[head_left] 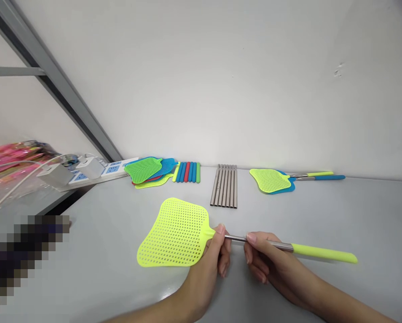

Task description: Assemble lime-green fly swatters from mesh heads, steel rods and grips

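A yellow-green fly swatter [179, 235] with a perforated head, a metal rod and a yellow-green grip lies across both my hands, just above the table. My left hand [210, 260] pinches it at the neck, where the head meets the rod. Around the metal rod, nearer the grip, my right hand [271, 258] is closed. Beyond them lies a row of metal rods [223, 186]. To its left are several coloured grips [188, 172] side by side and a pile of loose swatter heads [145, 170] in green, blue, red and yellow-green.
Two whole fly swatters [271, 180], yellow-green and blue, lie at the back right by the wall. A power strip [113, 170] with white plugs runs along the back left. Plastic-wrapped pink items [19, 157] sit at far left, past the table's edge. A pixelated patch covers the lower left.
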Motion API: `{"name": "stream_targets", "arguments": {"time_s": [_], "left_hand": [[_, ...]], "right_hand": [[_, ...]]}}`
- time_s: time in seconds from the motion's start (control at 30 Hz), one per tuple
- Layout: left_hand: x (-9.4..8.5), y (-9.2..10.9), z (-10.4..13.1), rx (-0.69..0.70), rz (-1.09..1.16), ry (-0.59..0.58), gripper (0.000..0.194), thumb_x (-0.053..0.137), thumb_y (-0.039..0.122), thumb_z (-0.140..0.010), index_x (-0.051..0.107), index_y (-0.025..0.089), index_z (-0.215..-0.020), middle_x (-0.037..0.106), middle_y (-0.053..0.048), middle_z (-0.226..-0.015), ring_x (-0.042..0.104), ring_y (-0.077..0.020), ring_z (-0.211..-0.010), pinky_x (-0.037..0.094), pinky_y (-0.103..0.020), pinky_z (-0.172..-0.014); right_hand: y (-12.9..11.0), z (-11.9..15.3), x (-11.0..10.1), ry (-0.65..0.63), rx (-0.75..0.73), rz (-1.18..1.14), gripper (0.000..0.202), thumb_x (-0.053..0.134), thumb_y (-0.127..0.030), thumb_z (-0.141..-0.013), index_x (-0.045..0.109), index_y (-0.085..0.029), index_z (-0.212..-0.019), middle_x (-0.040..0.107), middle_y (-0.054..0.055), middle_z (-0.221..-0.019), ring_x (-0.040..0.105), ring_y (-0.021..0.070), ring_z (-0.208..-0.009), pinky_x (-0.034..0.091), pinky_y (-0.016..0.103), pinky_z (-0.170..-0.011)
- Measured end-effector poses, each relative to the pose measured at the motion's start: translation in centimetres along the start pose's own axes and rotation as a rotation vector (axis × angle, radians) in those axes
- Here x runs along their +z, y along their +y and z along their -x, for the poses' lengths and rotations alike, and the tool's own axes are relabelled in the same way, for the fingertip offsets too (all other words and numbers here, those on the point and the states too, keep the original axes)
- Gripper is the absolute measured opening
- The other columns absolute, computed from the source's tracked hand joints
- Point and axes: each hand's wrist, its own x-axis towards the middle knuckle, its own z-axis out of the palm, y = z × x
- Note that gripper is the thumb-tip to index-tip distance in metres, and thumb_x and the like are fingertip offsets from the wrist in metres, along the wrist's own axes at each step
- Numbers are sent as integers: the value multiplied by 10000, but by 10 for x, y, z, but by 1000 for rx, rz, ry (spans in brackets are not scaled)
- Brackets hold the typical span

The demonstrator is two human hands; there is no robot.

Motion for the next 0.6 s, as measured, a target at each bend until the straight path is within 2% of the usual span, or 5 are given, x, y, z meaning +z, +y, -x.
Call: {"name": "stream_targets", "arguments": {"time_s": [0.27,0.6], "left_hand": [[-1,-1,-1,21,25,2,476,258,416,-870,332,183,-462,304,36,-432,304,-97,-460,277,-246,-548],[-1,1,-2,-23,92,25,460,329,415,-851,326,172,-461,298,48,-408,290,-75,-422,273,-223,-487]], "right_hand": [[-1,-2,1,10,7,-18,363,422,-351,-842,539,-125,-583,316,-57,-409,371,73,-404,276,192,-425],[0,-1,-1,7,9,-20,369,418,-347,-844,501,-133,-555,305,-56,-418,364,76,-404,249,200,-424]]}}
